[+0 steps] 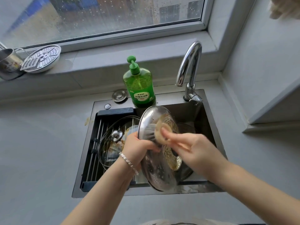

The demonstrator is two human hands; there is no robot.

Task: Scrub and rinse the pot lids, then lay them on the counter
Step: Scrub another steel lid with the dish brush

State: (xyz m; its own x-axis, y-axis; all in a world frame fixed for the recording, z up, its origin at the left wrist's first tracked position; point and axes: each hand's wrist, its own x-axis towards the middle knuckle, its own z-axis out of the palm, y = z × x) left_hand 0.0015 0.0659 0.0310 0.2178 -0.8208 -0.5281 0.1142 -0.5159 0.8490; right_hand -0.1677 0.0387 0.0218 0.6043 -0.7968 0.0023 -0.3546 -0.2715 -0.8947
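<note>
step: scrubbing, 1st of the 3 stages; rinsing and laying out are not yet done
steel lid (pixel 155 172): being held tilted on edge over the sink (pixel 191 111), inner face showing brown residue
left hand (pixel 138 144): fingers curling round the lid's left rim, steadying it
right hand (pixel 194 150): blurred, pinching a round scrubber (pixel 162 132) and pressing it on the upper half of the lid
glass lid (pixel 110 150): lying knob up on the rack (pixel 95 159) across the sink's left side, looking greasy, so probably waiting for its turn
faucet (pixel 190 65): spout sitting above the sink's back right, no water showing
soap bottle (pixel 141 85): standing just behind the sink
table (pixel 40 151): no lid lying on it
next move: likely needing the scrubber working down over the lower residue, then the faucet opening and the lid turning under the spout
</note>
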